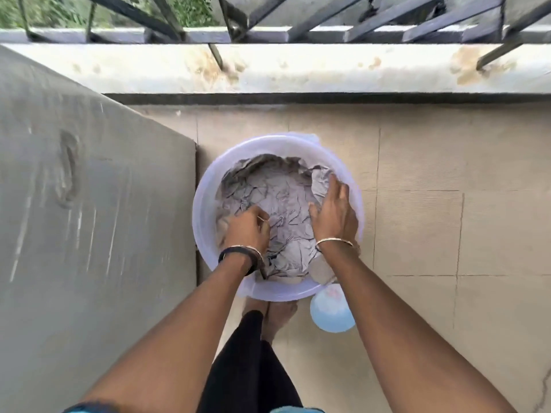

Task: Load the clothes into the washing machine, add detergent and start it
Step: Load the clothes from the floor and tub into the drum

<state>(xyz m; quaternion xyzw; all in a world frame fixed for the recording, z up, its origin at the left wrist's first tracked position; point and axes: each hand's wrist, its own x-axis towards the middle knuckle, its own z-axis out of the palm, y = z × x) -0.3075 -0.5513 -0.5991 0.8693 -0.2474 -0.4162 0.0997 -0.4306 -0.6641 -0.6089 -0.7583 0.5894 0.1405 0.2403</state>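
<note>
Reaching both arms down into a round, translucent white plastic tub [205,186] sitting on the beige tiled floor [447,234] at its left edge, just beside a tall block under a grey cloth cover [89,204]. Digging the left hand [247,225] into the near-left part of a crumpled heap of pale grey clothes [277,198] filling the tub, fingers curled down and bunching a fold of fabric. Pressing the right hand [334,213] against the cloth by the tub's right wall, fingers straight and slightly spread, clamping nothing. Wearing a dark band and a thin metal bangle on the left wrist, a thin bangle on the right. Standing barefoot at the tub's near rim, with a small round pale-blue plastic container [331,317] just beside that rim, under the right forearm. Facing a stained concrete ledge [298,70] along the floor's far edge, carrying dark metal railings [387,19].
</note>
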